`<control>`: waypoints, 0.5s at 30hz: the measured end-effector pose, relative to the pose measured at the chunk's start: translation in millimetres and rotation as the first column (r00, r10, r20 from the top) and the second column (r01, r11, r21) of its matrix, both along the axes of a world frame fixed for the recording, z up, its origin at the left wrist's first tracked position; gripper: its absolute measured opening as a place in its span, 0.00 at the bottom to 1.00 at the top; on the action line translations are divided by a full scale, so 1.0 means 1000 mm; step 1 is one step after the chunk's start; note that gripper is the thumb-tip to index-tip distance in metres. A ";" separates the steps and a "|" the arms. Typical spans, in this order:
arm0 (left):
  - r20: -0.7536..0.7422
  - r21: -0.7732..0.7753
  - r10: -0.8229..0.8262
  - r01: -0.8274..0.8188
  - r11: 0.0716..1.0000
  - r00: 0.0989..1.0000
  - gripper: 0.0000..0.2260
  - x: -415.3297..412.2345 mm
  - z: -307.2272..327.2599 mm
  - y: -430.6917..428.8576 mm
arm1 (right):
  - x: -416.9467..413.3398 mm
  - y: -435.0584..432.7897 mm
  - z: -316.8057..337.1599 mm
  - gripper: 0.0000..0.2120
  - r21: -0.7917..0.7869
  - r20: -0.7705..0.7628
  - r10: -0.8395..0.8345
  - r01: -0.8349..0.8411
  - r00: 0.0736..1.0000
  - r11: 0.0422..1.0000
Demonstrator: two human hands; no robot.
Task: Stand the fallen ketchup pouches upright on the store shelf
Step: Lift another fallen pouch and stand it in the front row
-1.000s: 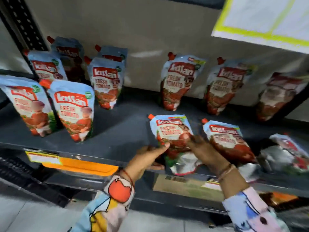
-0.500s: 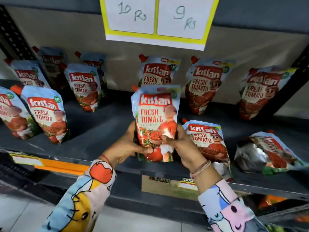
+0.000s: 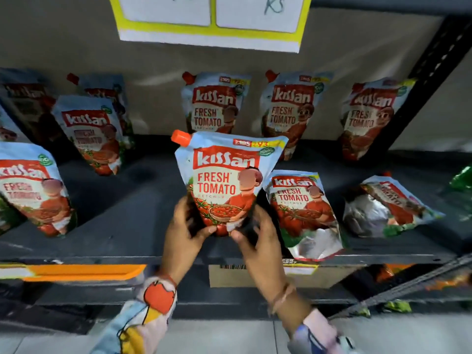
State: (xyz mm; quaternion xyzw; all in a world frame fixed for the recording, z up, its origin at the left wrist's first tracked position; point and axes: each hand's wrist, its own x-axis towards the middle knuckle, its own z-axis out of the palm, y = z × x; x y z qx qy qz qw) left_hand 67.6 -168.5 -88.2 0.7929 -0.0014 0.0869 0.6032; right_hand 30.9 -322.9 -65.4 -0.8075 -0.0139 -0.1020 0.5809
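Observation:
A Kissan ketchup pouch [image 3: 224, 180] with an orange cap stands upright near the front middle of the dark shelf [image 3: 132, 215]. My left hand [image 3: 184, 228] and my right hand [image 3: 258, 238] both grip its bottom corners. Right of it a second pouch [image 3: 304, 208] lies flat on its back, its base at the shelf edge. Further right a third pouch [image 3: 390, 205] lies fallen and crumpled, silver base showing. Several pouches stand upright along the back wall and at the left.
A yellow-bordered price sign [image 3: 212, 19] hangs above. A perforated black upright [image 3: 429, 77] slants at the right. An orange label strip [image 3: 84, 272] and a cardboard box [image 3: 255, 275] sit below the shelf's front edge. A green packet [image 3: 462, 177] shows at the far right.
Both hands lifted the pouch from lying flat to upright, then moved it slightly back on the shelf, with my grip shifting down to its base.

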 end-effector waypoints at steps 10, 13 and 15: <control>-0.292 -0.218 -0.140 0.076 0.973 0.946 0.07 -0.030 0.029 -0.122 | 0.005 -0.142 0.025 0.13 0.100 -0.308 -0.352 0.398 0.884 0.912; -0.469 -0.444 -0.377 0.157 0.882 0.799 0.13 -0.001 0.044 -0.144 | 0.031 -0.160 0.020 0.15 0.347 -0.595 -0.044 0.306 0.803 0.886; -0.485 -0.546 -0.501 0.199 0.814 0.717 0.17 0.006 0.050 -0.147 | 0.033 -0.169 0.027 0.19 0.529 -0.627 0.192 0.231 0.755 0.817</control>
